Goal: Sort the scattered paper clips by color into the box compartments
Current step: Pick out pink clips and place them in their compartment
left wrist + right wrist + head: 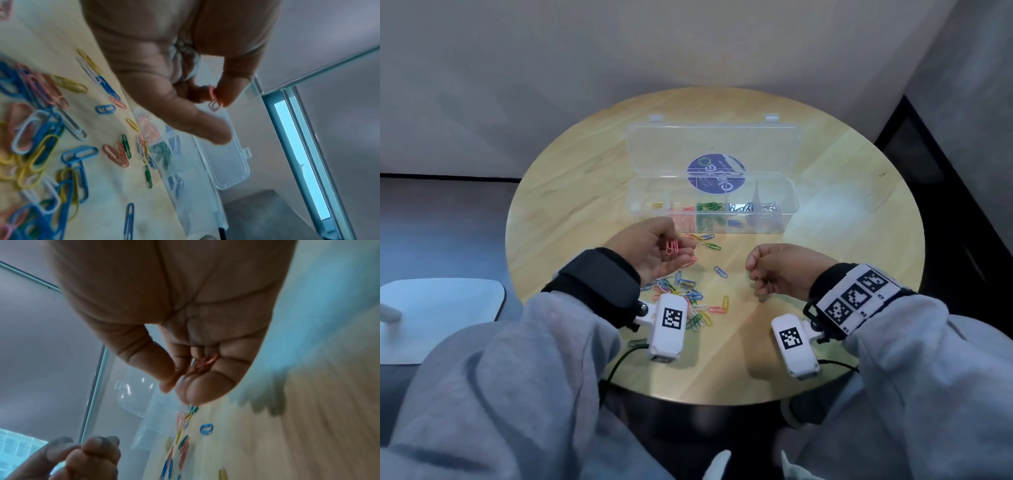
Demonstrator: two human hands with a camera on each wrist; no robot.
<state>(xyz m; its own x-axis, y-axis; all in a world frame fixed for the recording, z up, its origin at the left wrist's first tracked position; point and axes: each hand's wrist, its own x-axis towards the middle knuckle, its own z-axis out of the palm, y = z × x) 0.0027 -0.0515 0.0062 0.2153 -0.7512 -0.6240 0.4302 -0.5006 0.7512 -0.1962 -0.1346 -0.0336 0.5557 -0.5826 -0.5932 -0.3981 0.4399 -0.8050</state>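
Observation:
A clear plastic box [793,205] lies open mid-table, its lid [712,144] flat behind it. Its compartments hold yellow, pink, green, blue and white clips from left to right. My left hand [681,250] hovers just in front of the pink compartment and pinches pink paper clips [672,247] between thumb and fingertips; the pinched pink paper clips [213,101] show in the left wrist view. My right hand [755,274] is curled into a fist above the table, right of the pile. A pink clip [206,362] sits inside its curled fingers. Scattered mixed clips [690,296] lie between my wrists.
The round wooden table [842,240] has bare wood on its right half. A few loose clips [707,241] lie close to the box front, and a lone blue clip [720,271] sits mid-table. A white seat [441,308] stands left, walls behind.

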